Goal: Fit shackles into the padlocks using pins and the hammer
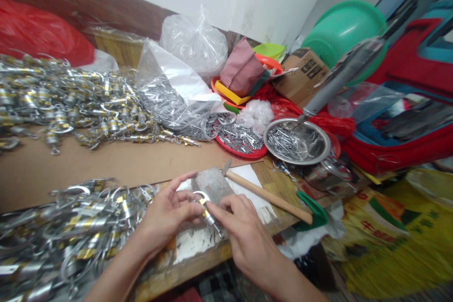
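Observation:
A silver and brass-coloured metal hook fitting (pixel 209 217) is held between both hands over the table's front edge, its curved hook end up and its narrow end toward me. My left hand (pixel 171 214) pinches it near the hook end, fingers closed. On the other side, my right hand (pixel 244 224) is closed with fingertips on the fitting's body. Just beyond the hands sits a grey block (pixel 212 183) on white paper. Beside the block lies a hammer (pixel 269 197) with a wooden handle. Some of the fitting is hidden by the fingers.
Similar fittings are heaped at the front left (pixel 88 226) and back left (pixel 71 104). A clear bag (pixel 170 104) of small metal parts, a red tray (pixel 244 153) and a steel bowl (pixel 316 153) of pins stand behind. A green basin (pixel 347 28) is at the back right.

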A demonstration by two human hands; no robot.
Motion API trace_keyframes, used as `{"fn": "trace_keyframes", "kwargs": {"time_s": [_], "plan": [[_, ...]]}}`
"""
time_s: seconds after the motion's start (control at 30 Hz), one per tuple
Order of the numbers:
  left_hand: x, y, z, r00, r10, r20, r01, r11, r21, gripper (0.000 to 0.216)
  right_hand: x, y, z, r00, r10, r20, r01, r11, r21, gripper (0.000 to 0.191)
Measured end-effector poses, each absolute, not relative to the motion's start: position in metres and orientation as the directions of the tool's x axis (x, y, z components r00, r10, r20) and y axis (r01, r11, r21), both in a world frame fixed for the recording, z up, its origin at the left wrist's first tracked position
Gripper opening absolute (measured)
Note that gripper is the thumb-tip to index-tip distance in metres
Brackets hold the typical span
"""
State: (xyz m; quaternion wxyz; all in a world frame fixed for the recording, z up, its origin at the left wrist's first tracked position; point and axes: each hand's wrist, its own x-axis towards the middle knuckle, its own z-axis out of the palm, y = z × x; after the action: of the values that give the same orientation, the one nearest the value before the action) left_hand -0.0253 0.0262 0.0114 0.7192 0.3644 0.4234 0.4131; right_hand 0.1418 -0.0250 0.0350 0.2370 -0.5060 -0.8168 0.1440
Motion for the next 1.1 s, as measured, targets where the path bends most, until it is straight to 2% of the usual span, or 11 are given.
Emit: {"fn": "trace_keyframes", "kwargs": {"time_s": [0.07, 0.13, 0.23, 0.3, 0.37, 0.43, 0.53, 0.63, 0.83, 0.93, 1.1], "plan": [[-0.025, 0.026, 0.012, 0.297, 0.905, -0.304, -0.283, 0.388, 0.877, 0.070, 0.162, -0.014, 0.031, -0.245, 0.906, 0.344, 0.755, 0.401, -0.519, 0.041], [-0.025, 0.026, 0.013, 0.284, 0.909, -0.306, -0.277, 0.383, 0.881, 0.070, 0.186, -0.001, 0.023, -0.113, 0.921, 0.373, 0.851, 0.283, -0.443, 0.038], [-0.025, 0.026, 0.014, 0.263, 0.914, -0.308, -0.268, 0.376, 0.887, 0.070, 0.215, 0.013, 0.011, -0.127, 0.970, 0.206, 0.959, 0.173, -0.226, 0.031], [-0.025, 0.026, 0.014, 0.264, 0.915, -0.306, -0.268, 0.374, 0.888, 0.070, 0.224, 0.015, 0.007, -0.152, 0.982, 0.115, 0.967, 0.172, -0.187, 0.019], [-0.025, 0.027, 0.014, 0.272, 0.912, -0.307, -0.268, 0.378, 0.886, 0.071, 0.225, 0.010, 0.010, -0.138, 0.982, 0.129, 0.964, 0.163, -0.208, 0.016], [-0.024, 0.027, 0.013, 0.271, 0.911, -0.311, -0.269, 0.382, 0.884, 0.072, 0.222, 0.001, 0.021, -0.133, 0.966, 0.220, 0.948, 0.188, -0.256, 0.018], [-0.025, 0.026, 0.014, 0.265, 0.910, -0.318, -0.265, 0.386, 0.884, 0.073, 0.215, -0.017, 0.043, -0.207, 0.885, 0.416, 0.862, 0.366, -0.350, 0.030], [-0.025, 0.025, 0.016, 0.268, 0.911, -0.313, -0.264, 0.382, 0.886, 0.074, 0.207, -0.032, 0.059, -0.257, 0.768, 0.587, 0.773, 0.528, -0.351, 0.048], [-0.026, 0.025, 0.018, 0.258, 0.910, -0.326, -0.258, 0.389, 0.884, 0.080, 0.196, -0.041, 0.056, -0.453, 0.804, 0.386, 0.822, 0.544, -0.169, 0.048], [-0.025, 0.025, 0.018, 0.242, 0.915, -0.324, -0.259, 0.382, 0.887, 0.082, 0.194, -0.038, 0.054, -0.424, 0.792, 0.440, 0.829, 0.534, -0.163, 0.047], [-0.024, 0.026, 0.018, 0.231, 0.915, -0.331, -0.259, 0.386, 0.886, 0.082, 0.193, -0.040, 0.052, -0.431, 0.816, 0.387, 0.822, 0.531, -0.205, 0.047]]}}
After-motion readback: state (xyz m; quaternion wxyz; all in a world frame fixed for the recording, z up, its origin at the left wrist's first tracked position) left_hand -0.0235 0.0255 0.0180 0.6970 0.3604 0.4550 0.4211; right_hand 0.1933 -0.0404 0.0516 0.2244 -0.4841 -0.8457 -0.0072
